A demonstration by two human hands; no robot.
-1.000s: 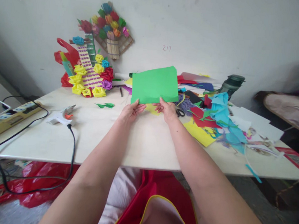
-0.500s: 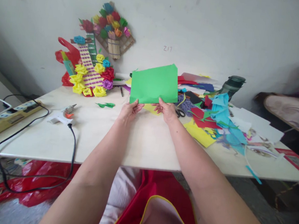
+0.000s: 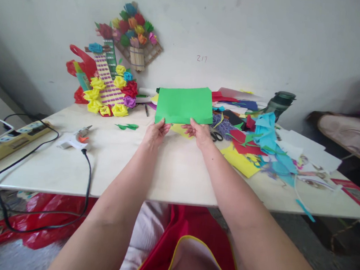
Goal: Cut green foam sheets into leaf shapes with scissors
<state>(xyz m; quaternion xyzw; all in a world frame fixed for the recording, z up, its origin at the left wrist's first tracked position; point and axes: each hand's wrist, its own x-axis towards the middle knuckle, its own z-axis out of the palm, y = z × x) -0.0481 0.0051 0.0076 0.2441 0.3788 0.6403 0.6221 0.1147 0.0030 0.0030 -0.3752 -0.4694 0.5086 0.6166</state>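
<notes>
A sheet of green paper point(image 3: 184, 105) is held up above the table, stretched between both hands. My left hand point(image 3: 156, 133) pinches its lower left corner, thumb on the near face. At the lower right edge, my right hand point(image 3: 198, 133) grips the sheet the same way, with some fingers curled beneath. Just right of that hand lie black scissors point(image 3: 216, 136). A piece of yellow paper point(image 3: 183, 130) shows on the table under the sheet. Small green paper leaves point(image 3: 126, 126) rest to the left of my left hand.
A hot glue gun point(image 3: 77, 138) and a power strip point(image 3: 13, 142) are on the left. Paper flowers point(image 3: 120, 110) decorate a model at the back left. Paper scraps point(image 3: 246, 143) cover the right side, with a dark bottle point(image 3: 280, 103) behind them. The white table point(image 3: 182, 177) ends near my lap.
The green sheet's far edge has dropped, so the sheet now lies flatter and looks shorter. Both hands keep their hold and have barely moved.
</notes>
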